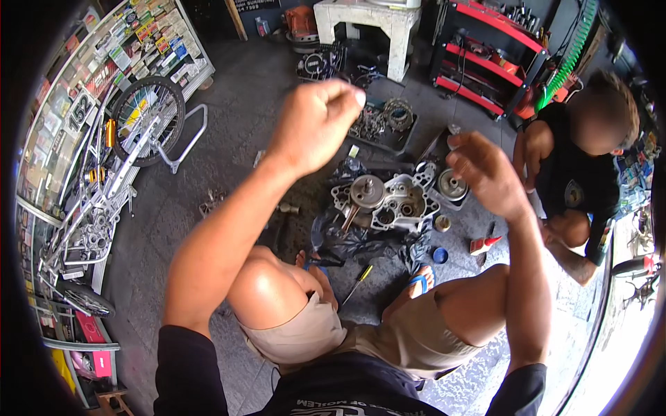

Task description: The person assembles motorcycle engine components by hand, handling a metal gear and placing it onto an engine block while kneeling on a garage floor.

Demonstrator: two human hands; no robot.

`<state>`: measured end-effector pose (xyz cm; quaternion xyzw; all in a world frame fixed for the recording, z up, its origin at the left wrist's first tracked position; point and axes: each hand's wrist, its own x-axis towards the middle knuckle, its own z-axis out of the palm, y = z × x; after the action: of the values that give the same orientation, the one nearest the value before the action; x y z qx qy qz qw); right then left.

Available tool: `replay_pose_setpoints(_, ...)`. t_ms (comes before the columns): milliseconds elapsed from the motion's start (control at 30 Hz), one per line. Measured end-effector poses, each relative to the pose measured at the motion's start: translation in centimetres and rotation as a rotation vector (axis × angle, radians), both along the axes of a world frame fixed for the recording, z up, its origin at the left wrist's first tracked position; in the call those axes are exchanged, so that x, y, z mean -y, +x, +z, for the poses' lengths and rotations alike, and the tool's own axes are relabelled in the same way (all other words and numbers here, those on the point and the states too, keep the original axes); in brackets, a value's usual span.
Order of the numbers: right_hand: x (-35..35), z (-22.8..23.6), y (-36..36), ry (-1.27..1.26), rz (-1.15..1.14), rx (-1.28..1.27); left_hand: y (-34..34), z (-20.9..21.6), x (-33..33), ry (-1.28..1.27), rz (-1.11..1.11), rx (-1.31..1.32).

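Note:
My left hand (320, 123) is raised in front of me, its fingers curled and thumb pressed against them; whatever they hold, if anything, is hidden. Across from it my right hand (487, 172) is also up, slightly blurred, with loosely bent fingers apart and nothing visible in them. Below and between the hands an opened engine crankcase (408, 201) lies on black plastic sheeting (368, 246). A crankshaft (368, 191) with its connecting rod sits at the crankcase's left side. Close to my right hand is a round metal part (452, 184).
A parts tray (399, 142) lies beyond the crankcase. A screwdriver (359, 283), a blue cap (440, 255) and a red-tipped bottle (484, 244) are near my feet. A person (579, 163) crouches at right. A red tool cart (489, 59) stands behind; a motorcycle frame (114, 166) is left.

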<state>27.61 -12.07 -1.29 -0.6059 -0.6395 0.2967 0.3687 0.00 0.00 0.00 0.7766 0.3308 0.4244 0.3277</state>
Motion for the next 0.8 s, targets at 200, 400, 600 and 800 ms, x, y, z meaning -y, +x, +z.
replay_pose_setpoints(200, 0.1, -1.5, 0.4, 0.009, -0.049, 0.119, -1.2, -4.0, -0.3, -0.083, 0.011, -0.095)
replay_pose_setpoints(400, -0.4, -2.5, 1.8, -0.056, -0.088, 0.113, -0.9, -3.7, -2.2, -0.188, 0.036, 0.042)
replay_pose_setpoints(600, -1.0, -4.8, 3.9, -0.184, -0.087, -0.021, 0.4, -4.2, -1.8, -0.284, -0.02, 0.04)
replay_pose_setpoints(800, -0.8, -6.2, 5.1, -0.307, -0.058, -0.032, 0.5, -4.3, -1.5, -0.245, -0.007, 0.009)
